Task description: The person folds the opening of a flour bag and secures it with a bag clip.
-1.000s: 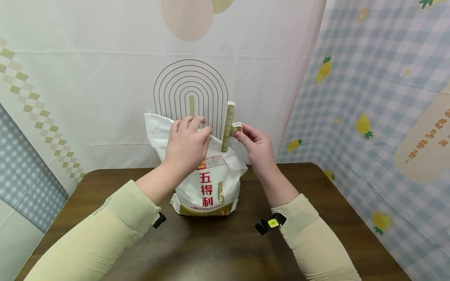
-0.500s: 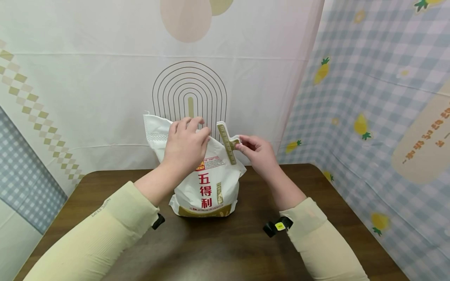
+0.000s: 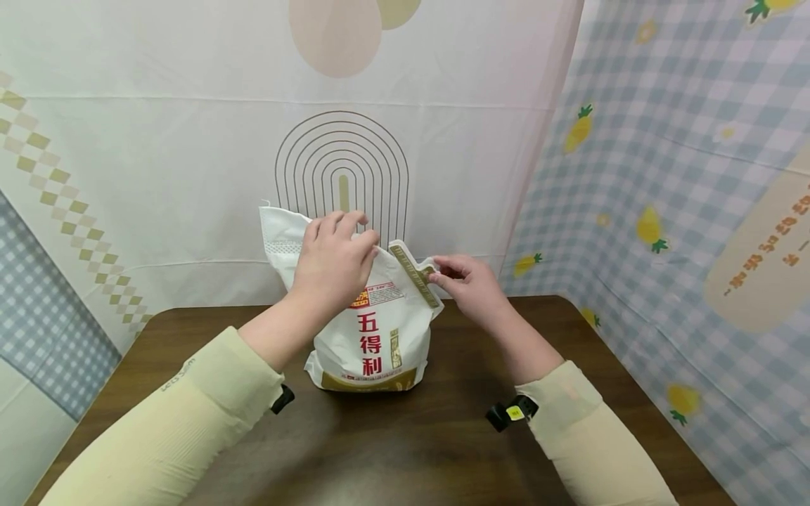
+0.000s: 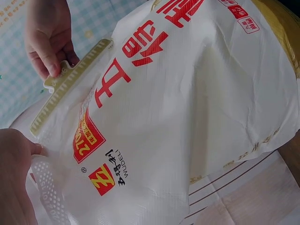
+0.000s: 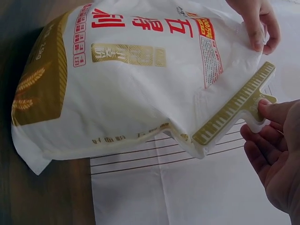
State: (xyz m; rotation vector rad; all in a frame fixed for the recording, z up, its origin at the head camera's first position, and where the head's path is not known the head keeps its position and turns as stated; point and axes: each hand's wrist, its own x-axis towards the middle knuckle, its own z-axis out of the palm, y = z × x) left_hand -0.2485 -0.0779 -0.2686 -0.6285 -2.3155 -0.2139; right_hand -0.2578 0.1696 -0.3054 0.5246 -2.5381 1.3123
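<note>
A white flour bag (image 3: 373, 330) with red lettering stands upright on the table. My left hand (image 3: 332, 260) grips its top edge left of the middle; in the right wrist view the left thumb and fingers (image 5: 257, 37) pinch that edge. My right hand (image 3: 471, 284) pinches the handle of a gold and white bag clip (image 3: 414, 275). The clip lies slanted along the right part of the bag's top edge, and in the right wrist view its long bar (image 5: 234, 104) covers that edge to the corner. The bag's top left corner (image 3: 281, 228) sticks up loose.
The brown wooden table (image 3: 354, 450) carries the bag near its back edge. Behind it hangs a white cloth (image 3: 190, 161) with printed arches. A blue checked cloth (image 3: 633, 232) with pineapples closes off the right side. Black bands sit on both wrists.
The clip has come down from above the bag's right side and tilted from near upright to slanting along the top edge. My right hand moved down and right with it; the left stayed put.
</note>
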